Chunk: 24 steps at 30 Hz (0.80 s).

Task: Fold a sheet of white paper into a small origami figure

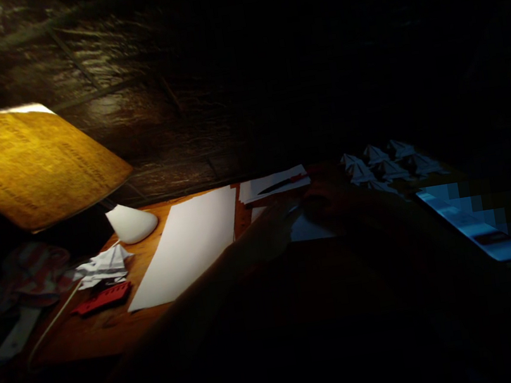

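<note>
Dark room; wooden table [113, 328] lit by one lamp [30, 164] at 9 o'clock. Small white paper [306, 228], table centre, under both hands. Left hand [271, 231] rests on its left edge; right hand [328, 196] at its upper right; finger spread of either cannot be told in shadow. Large white sheet [187, 246] just beside, 9 o'clock. Red-handled cutter [283, 183] on paper at 12. Folded paper figures [389, 168] at 2. Red object [103, 298] far left.
</note>
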{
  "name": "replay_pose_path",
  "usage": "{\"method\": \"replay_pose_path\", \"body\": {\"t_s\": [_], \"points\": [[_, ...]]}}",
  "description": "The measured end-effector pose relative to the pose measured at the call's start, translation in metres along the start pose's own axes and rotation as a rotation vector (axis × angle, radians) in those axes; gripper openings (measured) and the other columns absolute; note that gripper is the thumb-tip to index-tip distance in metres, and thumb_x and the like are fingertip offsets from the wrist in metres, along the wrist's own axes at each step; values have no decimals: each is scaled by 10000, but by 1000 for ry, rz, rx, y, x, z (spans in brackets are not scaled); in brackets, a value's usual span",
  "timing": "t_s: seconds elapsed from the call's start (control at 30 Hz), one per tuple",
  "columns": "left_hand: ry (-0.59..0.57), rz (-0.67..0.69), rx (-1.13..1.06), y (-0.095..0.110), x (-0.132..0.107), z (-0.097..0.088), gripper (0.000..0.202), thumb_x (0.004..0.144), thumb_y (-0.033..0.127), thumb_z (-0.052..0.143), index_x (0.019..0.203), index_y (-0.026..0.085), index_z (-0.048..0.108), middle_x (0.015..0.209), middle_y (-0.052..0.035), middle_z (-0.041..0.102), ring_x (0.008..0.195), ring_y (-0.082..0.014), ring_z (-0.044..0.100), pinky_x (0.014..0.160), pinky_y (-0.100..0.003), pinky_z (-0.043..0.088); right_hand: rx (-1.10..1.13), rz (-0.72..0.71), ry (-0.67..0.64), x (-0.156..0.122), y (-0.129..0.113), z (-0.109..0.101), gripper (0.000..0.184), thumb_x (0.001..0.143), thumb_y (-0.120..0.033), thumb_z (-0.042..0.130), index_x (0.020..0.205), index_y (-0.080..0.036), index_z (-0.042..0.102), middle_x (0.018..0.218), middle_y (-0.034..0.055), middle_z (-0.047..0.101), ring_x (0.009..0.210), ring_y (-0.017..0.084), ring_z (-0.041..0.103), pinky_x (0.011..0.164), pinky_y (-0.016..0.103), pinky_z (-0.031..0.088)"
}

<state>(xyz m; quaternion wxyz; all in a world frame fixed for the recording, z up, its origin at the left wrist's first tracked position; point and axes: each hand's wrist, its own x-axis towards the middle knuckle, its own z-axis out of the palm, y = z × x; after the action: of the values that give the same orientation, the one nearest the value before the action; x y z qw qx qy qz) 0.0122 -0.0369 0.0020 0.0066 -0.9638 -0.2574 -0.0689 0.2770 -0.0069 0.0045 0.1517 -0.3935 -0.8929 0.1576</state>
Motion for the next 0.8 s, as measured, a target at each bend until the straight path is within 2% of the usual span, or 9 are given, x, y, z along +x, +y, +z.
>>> {"method": "replay_pose_path", "body": {"t_s": [0.1, 0.23, 0.33, 0.4, 0.47, 0.57, 0.7, 0.8], "points": [[2, -39, -25, 3, 1, 6, 717, 868, 110, 446, 1566, 188, 297, 1638, -140, 324, 1533, -314, 276, 1247, -553, 259, -8, -5, 3, -1, -3, -1, 464, 788, -256, 721, 1246, -186, 696, 1252, 161, 676, 1176, 344, 605, 1053, 513, 458], [33, -55, -67, 0, -3, 15, 769, 851, 120, 456, 1588, 188, 246, 1669, -130, 272, 1554, -295, 221, 1264, -541, 213, -48, 6, -5, 1, -4, -3, 479, 805, -236, 690, 1278, -156, 674, 1291, 161, 657, 1185, 312, 610, 1047, 461, 469], [42, -67, -73, -2, -5, 19, 749, 851, 122, 453, 1576, 159, 271, 1677, -143, 250, 1563, -294, 197, 1270, -536, 186, -122, 15, -26, 1, -9, -3, 499, 812, -218, 674, 1301, -126, 648, 1285, 163, 658, 1180, 294, 612, 1055, 442, 461], [32, -72, -68, -1, -5, 18, 722, 850, 120, 449, 1558, 133, 308, 1675, -153, 254, 1566, -298, 190, 1273, -528, 174, -222, 41, -2, -5, -18, 1, 472, 834, -252, 670, 1289, -127, 653, 1252, 164, 672, 1176, 308, 609, 1070, 471, 443], [24, -72, -76, 2, -4, 15, 740, 834, 118, 458, 1559, 136, 308, 1671, -148, 269, 1563, -297, 198, 1272, -527, 180, -330, 103, 96, -17, -32, 11, 456, 910, -292, 594, 1324, -104, 622, 1341, 205, 621, 1244, 337, 573, 1079, 506, 432], [33, -74, -109, 3, -2, 12, 832, 785, 115, 486, 1583, 184, 261, 1666, -121, 292, 1554, -301, 223, 1263, -548, 196, -439, 144, 240, -38, -55, 34, 594, 987, -411, 496, 1442, -28, 512, 1551, 257, 445, 1427, 378, 425, 1169, 539, 347], [62, -75, -132, 1, -2, 14, 851, 772, 124, 490, 1589, 207, 264, 1650, -112, 324, 1548, -311, 233, 1258, -568, 197, -433, 200, 248, -52, -74, 55, 919, 959, -655, 447, 1534, 58, 360, 1635, 298, 282, 1528, 417, 260, 1236, 568, 238], [51, -59, -129, -1, -3, 15, 853, 780, 108, 476, 1598, 214, 254, 1663, -107, 299, 1554, -306, 216, 1256, -564, 204, -416, 207, 223, -52, -76, 57, 1001, 949, -736, 361, 1543, 70, 341, 1635, 308, 262, 1541, 424, 218, 1246, 591, 188]]}}
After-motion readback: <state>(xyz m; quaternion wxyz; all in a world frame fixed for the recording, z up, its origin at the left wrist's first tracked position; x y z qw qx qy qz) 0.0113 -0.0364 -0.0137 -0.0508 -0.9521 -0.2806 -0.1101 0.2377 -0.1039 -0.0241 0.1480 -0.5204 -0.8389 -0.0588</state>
